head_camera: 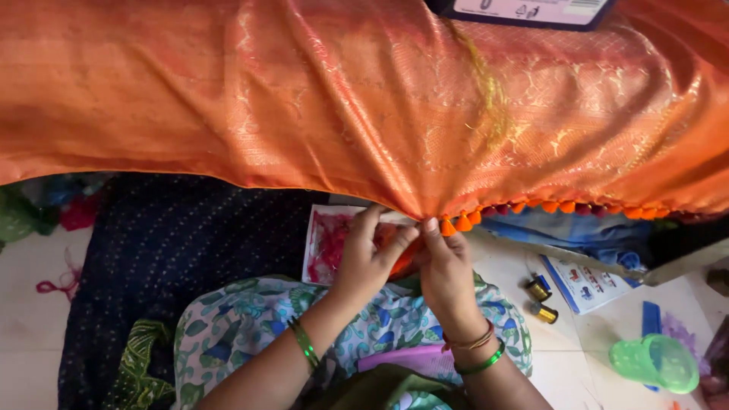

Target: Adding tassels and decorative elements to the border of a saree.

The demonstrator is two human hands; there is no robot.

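Fingertips of the left hand (pixel 364 262) and right hand (pixel 444 266) pinch shut on the hem of an orange silk cloth (pixel 342 106) (soft, light, likely slippery, best held at its edge), beside a row of small tassels (pixel 531 206).

The floor (pixel 30 319) was of pale tiles, under soft even light. A dark blue dotted cloth (pixel 175 243) lay spread on it, and scraps of green and pink fabric (pixel 38 209) lay near the left edge.
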